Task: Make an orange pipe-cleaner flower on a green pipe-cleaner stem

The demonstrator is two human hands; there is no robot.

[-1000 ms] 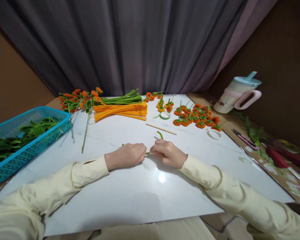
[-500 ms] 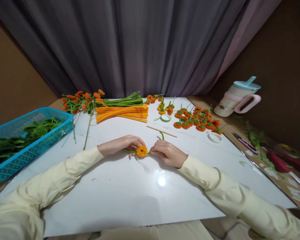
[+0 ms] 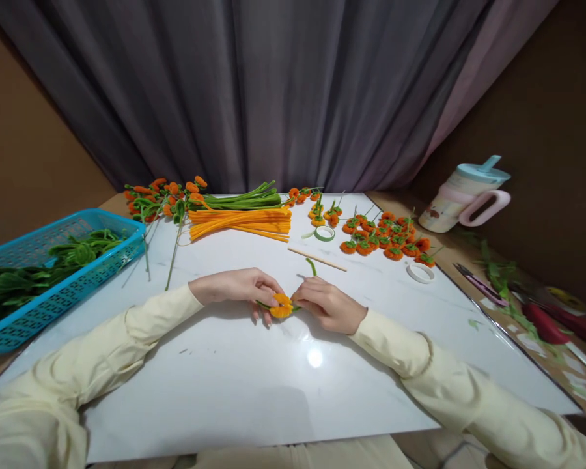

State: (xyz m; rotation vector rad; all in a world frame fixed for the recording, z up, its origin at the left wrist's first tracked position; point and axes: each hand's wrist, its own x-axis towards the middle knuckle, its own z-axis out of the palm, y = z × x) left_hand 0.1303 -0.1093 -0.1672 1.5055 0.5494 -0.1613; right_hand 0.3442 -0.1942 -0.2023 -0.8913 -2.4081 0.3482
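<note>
My left hand [image 3: 254, 290] is closed on a yellow-orange pipe-cleaner flower [image 3: 282, 307], held just above the white table in front of me. The flower is tilted, its petals partly folded toward my fingers. A green pipe cleaner [image 3: 311, 267] is pinched in my right hand [image 3: 328, 303]; one end sticks up behind the fingers and another bit shows beside the flower. Whether that green piece is joined to the flower is hidden by my fingers. Just beyond my right hand lies a thin wooden stick [image 3: 317, 259].
Bundles of orange pipe cleaners [image 3: 241, 223] and green pipe cleaners [image 3: 247, 199] lie at the back. Several finished orange flowers [image 3: 383, 234] sit back right, near green tape [image 3: 325, 233]. A blue basket [image 3: 102, 277] stands left; a tumbler [image 3: 452, 198] and pliers [image 3: 542, 322] are right.
The flower has tipped, so its open face no longer points at me. My left fingers have shifted on it, and the green pipe cleaner's upright end has swung left.
</note>
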